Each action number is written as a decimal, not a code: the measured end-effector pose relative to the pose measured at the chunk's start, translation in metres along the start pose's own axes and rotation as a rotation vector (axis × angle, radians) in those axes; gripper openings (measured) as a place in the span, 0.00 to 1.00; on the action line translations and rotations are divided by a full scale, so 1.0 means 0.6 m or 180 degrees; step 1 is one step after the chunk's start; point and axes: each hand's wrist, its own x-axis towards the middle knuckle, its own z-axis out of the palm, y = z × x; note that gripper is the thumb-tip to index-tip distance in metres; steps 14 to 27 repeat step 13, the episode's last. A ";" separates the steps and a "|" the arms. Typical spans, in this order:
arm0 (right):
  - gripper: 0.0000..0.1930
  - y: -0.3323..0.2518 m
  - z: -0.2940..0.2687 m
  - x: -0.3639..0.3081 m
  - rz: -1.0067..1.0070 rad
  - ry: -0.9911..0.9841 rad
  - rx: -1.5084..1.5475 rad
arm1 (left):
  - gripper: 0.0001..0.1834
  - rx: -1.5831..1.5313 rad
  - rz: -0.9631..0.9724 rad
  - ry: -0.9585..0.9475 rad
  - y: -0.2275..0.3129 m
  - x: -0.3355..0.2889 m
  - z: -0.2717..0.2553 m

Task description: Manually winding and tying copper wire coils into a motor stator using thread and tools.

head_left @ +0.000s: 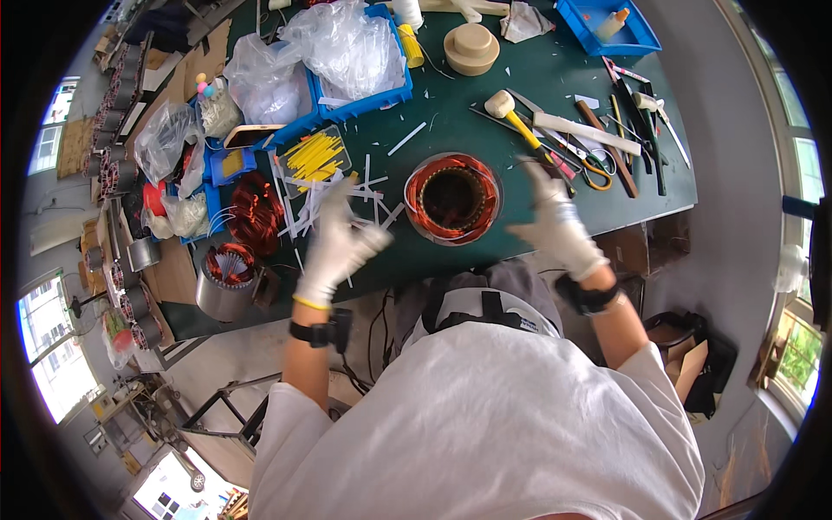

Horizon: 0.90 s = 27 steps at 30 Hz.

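Note:
A motor stator (pixel 452 166) with copper-red windings stands on the green table, its round bore facing up. To its left is my left hand (pixel 336 247), in a white glove, fingers spread and holding nothing. That hand hovers over or beside loose white insulation strips (pixel 368 198); I cannot tell if it touches them. On the stator's other side, my white-gloved right hand (pixel 559 227) is also empty, with fingers apart. Both hands are clear of the stator. Just beyond the left fingertips, yellow strips (pixel 314 158) fill a clear tray.
Scissors (pixel 598 172), a mallet (pixel 511 113) and several long tools lie at the right. Blue bins (pixel 368 102) with plastic bags stand at the back left. Copper coils (pixel 256 212) and another stator (pixel 227 282) sit left. A beige round block (pixel 471 50) is at the back.

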 end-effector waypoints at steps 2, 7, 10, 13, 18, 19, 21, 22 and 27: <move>0.28 -0.040 0.072 0.021 -0.0344 0.0034 -0.0089 | 0.68 0.0056 0.0808 -0.0439 0.051 0.002 0.075; 0.15 -0.032 0.086 0.143 0.1095 -0.0065 0.1991 | 0.15 -0.0343 0.0251 0.0752 0.032 0.052 0.128; 0.13 0.055 -0.011 0.127 0.2012 -0.0360 0.3666 | 0.12 -0.3674 -0.0901 0.0408 0.017 0.052 0.053; 0.23 0.253 -0.024 0.088 0.1567 -0.1575 0.6863 | 0.10 -0.6332 -0.1042 0.0418 -0.126 0.013 -0.010; 0.23 0.253 -0.024 0.088 0.1567 -0.1575 0.6863 | 0.10 -0.6332 -0.1042 0.0418 -0.126 0.013 -0.010; 0.23 0.253 -0.024 0.088 0.1567 -0.1575 0.6863 | 0.10 -0.6332 -0.1042 0.0418 -0.126 0.013 -0.010; 0.23 0.253 -0.024 0.088 0.1567 -0.1575 0.6863 | 0.10 -0.6332 -0.1042 0.0418 -0.126 0.013 -0.010; 0.23 0.253 -0.024 0.088 0.1567 -0.1575 0.6863 | 0.10 -0.6332 -0.1042 0.0418 -0.126 0.013 -0.010; 0.23 0.253 -0.024 0.088 0.1567 -0.1575 0.6863 | 0.10 -0.6332 -0.1042 0.0418 -0.126 0.013 -0.010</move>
